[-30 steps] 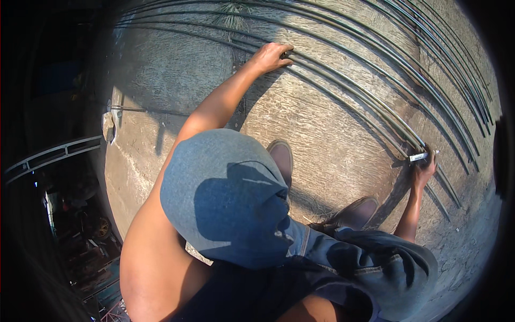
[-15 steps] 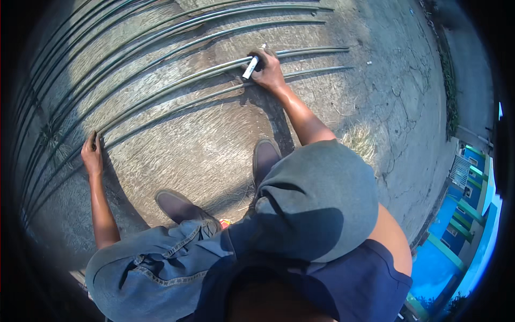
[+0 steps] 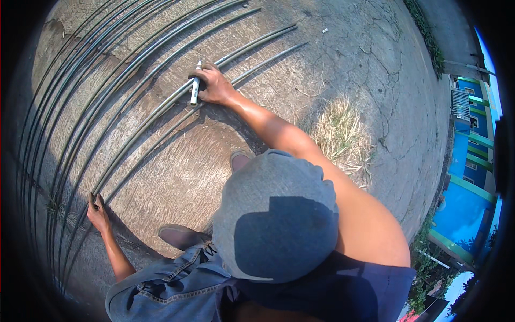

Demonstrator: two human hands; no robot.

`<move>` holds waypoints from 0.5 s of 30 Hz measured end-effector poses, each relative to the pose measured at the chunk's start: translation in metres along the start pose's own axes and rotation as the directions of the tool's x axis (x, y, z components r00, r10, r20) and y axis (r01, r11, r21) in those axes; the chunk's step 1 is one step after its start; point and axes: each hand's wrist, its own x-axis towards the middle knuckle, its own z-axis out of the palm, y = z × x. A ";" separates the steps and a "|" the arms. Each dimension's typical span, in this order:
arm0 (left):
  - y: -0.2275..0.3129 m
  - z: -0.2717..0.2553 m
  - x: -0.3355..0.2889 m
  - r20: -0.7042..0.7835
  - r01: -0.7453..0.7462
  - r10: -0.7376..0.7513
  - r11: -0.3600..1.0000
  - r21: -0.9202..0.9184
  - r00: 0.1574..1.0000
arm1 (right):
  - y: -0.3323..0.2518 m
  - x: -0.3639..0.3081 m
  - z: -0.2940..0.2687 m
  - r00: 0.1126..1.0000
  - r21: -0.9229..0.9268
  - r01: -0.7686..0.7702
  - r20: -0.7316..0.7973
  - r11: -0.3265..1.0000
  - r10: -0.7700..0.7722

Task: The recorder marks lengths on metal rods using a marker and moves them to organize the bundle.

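Note:
Long, thin dark metal rods lie side by side on the rough ground, bending across the view. My right hand [image 3: 215, 87] is closed around a white marker pen [image 3: 195, 92], its tip pointing away from me. That hand rests over a close pair of rods [image 3: 257, 44], with a single rod [image 3: 271, 60] on the near side. At the left, my left hand [image 3: 98, 216] has thumb and fingers closed at the same pair of rods, farther down their length. The fingertips look dark. How firmly they grip cannot be made out.
My shoe [image 3: 182, 236] stands just nearer than the rods. A dry straw tuft [image 3: 343, 134] grows right of my right arm, on cracked concrete [image 3: 394, 102]. A small white piece [image 3: 324, 30] lies beyond the rod ends. A blue building [image 3: 465, 206] stands far right.
My view has shifted right, so the rods appear farther left and more steeply slanted. My right hand still holds the marker over the rods, and my left hand stays at them.

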 end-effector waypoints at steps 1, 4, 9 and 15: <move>-0.002 0.006 0.003 0.002 -0.008 0.008 1.000 -0.002 1.000 | 0.003 -0.001 -0.003 0.999 0.003 0.024 -0.033 1.000 -0.024; -0.012 0.003 0.006 -0.081 -0.156 0.154 0.987 -0.028 0.985 | 0.005 0.004 -0.023 0.976 0.038 -0.114 -0.183 0.993 0.119; -0.001 -0.004 0.007 -0.041 -0.181 0.180 0.982 -0.043 0.983 | 0.058 0.016 -0.109 0.614 0.107 -0.488 -0.663 0.866 0.428; 0.017 0.000 0.009 -0.115 -0.384 0.394 0.918 0.099 0.912 | 0.130 0.019 -0.149 0.476 0.045 -0.734 -0.678 0.678 0.560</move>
